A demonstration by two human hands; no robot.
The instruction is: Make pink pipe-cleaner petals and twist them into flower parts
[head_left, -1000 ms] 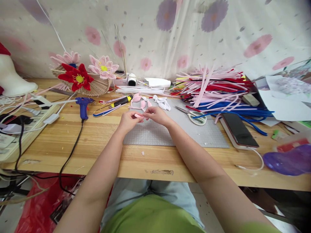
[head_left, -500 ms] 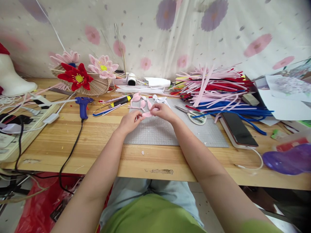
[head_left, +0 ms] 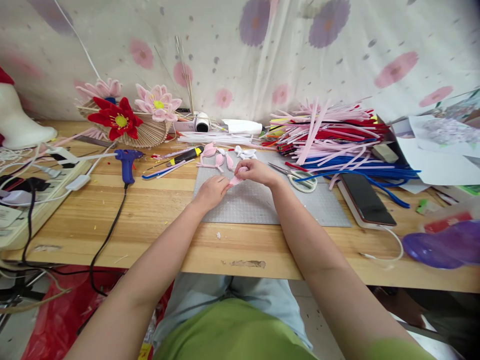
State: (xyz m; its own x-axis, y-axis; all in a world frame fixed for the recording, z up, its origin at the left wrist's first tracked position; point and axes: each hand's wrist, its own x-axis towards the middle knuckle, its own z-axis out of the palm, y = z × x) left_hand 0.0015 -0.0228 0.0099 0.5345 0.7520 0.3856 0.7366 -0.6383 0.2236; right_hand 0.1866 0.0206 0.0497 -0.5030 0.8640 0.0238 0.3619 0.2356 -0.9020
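A small pink pipe-cleaner petal (head_left: 237,179) is pinched between my two hands above the grey cutting mat (head_left: 247,207). My left hand (head_left: 214,191) closes on its lower left end. The fingers of my right hand (head_left: 257,172) close on its upper right part and hide some of it. Just beyond my hands lie several pink petals (head_left: 219,159) of the same fuzzy kind. White fuzzy pieces (head_left: 245,152) lie beside them. Scissors with pale handles (head_left: 305,182) rest on the mat to the right of my right hand.
A blue glue gun (head_left: 128,165) stands at left, its cord crossing the table. Fuzzy flowers (head_left: 120,121) sit behind it, with a yellow-black utility knife (head_left: 185,156) nearby. Pipe cleaners (head_left: 330,135) are heaped at back right. A phone (head_left: 367,200) lies right of the mat.
My left hand has moved right and slightly nearer to me, turning its back upward. The petal now slants upward to the right; my right hand has shifted slightly right.
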